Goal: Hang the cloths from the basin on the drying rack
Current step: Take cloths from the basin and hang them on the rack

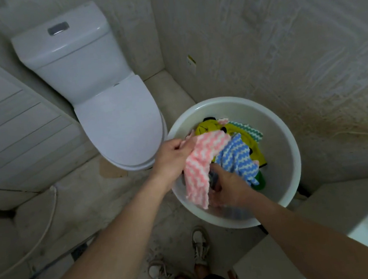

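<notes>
A white round basin [279, 126] stands on the floor by the wall, holding several cloths. My left hand [171, 155] is shut on a pink-and-white zigzag cloth [200, 167], lifted over the basin's left rim with its lower end hanging down. My right hand [229, 187] reaches into the basin and grips a dark cloth [214, 178], partly hidden under the pink one. A blue-and-white zigzag cloth [236, 155], a yellow-green cloth [209, 127] and a teal zigzag cloth [249, 130] lie in the basin. No drying rack is in view.
A white toilet [120, 124] with its lid down stands just left of the basin. Rough walls [283, 44] meet in a corner behind. A white slatted panel [13, 129] is at left, a hose [45, 228] on the floor, a white cabinet [354, 234] at lower right. My shoes [199, 242] are below.
</notes>
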A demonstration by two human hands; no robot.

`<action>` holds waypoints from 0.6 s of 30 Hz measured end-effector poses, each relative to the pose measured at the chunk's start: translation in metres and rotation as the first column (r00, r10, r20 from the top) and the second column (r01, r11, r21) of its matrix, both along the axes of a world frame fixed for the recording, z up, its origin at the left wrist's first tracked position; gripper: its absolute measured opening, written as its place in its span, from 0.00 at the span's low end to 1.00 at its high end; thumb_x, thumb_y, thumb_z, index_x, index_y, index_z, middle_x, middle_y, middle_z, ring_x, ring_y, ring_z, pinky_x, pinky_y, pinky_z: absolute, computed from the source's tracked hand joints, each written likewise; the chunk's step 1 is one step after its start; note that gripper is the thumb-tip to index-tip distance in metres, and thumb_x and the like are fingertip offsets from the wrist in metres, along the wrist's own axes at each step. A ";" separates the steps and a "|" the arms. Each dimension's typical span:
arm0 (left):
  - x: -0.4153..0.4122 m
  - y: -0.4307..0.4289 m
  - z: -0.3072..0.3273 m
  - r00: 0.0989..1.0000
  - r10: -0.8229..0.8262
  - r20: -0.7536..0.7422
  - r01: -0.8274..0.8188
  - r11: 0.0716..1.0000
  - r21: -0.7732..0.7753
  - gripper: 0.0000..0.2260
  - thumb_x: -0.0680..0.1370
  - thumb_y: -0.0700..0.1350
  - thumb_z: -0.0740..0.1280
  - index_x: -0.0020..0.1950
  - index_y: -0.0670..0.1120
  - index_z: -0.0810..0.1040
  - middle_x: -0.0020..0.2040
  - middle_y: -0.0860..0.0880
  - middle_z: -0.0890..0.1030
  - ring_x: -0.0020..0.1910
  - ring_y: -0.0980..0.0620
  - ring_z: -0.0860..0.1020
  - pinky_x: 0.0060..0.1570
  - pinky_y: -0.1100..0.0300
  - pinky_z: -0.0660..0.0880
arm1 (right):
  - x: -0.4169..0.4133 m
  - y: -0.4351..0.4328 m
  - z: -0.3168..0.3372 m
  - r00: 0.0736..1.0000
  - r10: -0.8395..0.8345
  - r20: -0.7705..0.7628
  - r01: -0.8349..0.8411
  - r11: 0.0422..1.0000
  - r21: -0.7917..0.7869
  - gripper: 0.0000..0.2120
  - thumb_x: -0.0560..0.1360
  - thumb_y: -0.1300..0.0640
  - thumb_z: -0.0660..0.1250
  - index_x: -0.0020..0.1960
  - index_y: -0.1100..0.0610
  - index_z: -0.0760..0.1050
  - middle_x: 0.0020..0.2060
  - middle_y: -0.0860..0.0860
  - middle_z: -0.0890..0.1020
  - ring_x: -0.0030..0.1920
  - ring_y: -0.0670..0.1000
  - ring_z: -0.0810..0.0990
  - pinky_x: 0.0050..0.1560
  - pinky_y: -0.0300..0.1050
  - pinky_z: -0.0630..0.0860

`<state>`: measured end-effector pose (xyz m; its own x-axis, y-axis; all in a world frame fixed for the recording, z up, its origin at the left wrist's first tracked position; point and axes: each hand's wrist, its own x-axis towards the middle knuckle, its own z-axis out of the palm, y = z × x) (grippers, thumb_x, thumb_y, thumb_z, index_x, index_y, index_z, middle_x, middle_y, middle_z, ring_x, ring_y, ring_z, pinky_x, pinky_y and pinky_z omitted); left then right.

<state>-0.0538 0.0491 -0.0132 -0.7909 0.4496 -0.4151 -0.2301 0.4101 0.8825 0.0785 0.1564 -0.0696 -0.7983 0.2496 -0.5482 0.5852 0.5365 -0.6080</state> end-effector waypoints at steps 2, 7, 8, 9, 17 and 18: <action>0.004 0.003 0.003 0.989 0.046 0.139 -0.057 0.995 0.079 0.09 0.74 0.45 0.71 0.40 0.42 0.76 0.35 0.47 0.77 0.34 0.53 0.73 0.36 0.61 0.70 | -0.002 0.001 0.000 0.999 0.002 0.051 0.000 0.999 -0.048 0.24 0.74 0.59 0.67 0.67 0.58 0.64 0.45 0.50 0.74 0.46 0.51 0.75 0.49 0.45 0.73; 0.014 0.010 -0.030 0.986 -0.162 0.049 0.169 0.947 -0.273 0.20 0.73 0.35 0.64 0.64 0.46 0.70 0.55 0.46 0.76 0.51 0.47 0.77 0.49 0.58 0.74 | -0.006 0.034 0.024 0.840 -0.527 0.131 0.509 0.681 -0.527 0.15 0.74 0.75 0.58 0.51 0.57 0.73 0.37 0.55 0.74 0.33 0.51 0.75 0.34 0.45 0.77; 0.016 0.012 -0.033 0.963 -0.270 0.013 0.254 0.890 -0.377 0.24 0.73 0.40 0.65 0.69 0.47 0.66 0.57 0.45 0.76 0.56 0.43 0.76 0.53 0.56 0.73 | -0.007 0.041 0.033 0.756 -0.635 0.157 0.583 0.546 -0.602 0.15 0.74 0.76 0.56 0.50 0.58 0.73 0.32 0.53 0.75 0.30 0.48 0.75 0.33 0.41 0.75; 0.019 0.014 -0.035 0.920 -0.391 0.017 0.353 0.811 -0.467 0.27 0.74 0.45 0.65 0.72 0.50 0.61 0.60 0.44 0.76 0.59 0.41 0.75 0.54 0.56 0.72 | -0.007 0.048 0.042 0.690 -0.705 0.165 0.617 0.454 -0.643 0.15 0.74 0.76 0.55 0.49 0.59 0.74 0.28 0.51 0.75 0.27 0.46 0.74 0.33 0.40 0.72; 0.023 0.021 -0.028 0.881 -0.455 -0.131 0.309 0.762 -0.569 0.08 0.73 0.46 0.68 0.36 0.43 0.77 0.42 0.44 0.82 0.46 0.44 0.81 0.42 0.56 0.75 | -0.013 0.058 0.062 0.638 -0.763 0.100 0.626 0.439 -0.645 0.14 0.76 0.71 0.60 0.51 0.55 0.77 0.28 0.50 0.74 0.28 0.48 0.67 0.32 0.41 0.63; 0.021 0.018 -0.022 0.918 -0.375 -0.129 0.276 0.836 -0.474 0.07 0.73 0.45 0.68 0.41 0.43 0.82 0.45 0.44 0.84 0.48 0.45 0.81 0.46 0.56 0.76 | -0.014 0.057 0.063 0.648 -0.757 0.083 0.611 0.452 -0.650 0.14 0.76 0.71 0.59 0.50 0.55 0.78 0.29 0.51 0.73 0.28 0.48 0.66 0.31 0.40 0.64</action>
<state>-0.0324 0.0675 -0.0349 -0.7206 0.5071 -0.4729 0.1537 0.7819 0.6042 0.0643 0.2131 -0.0066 -0.6139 0.4585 -0.6426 0.4309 -0.4874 -0.7595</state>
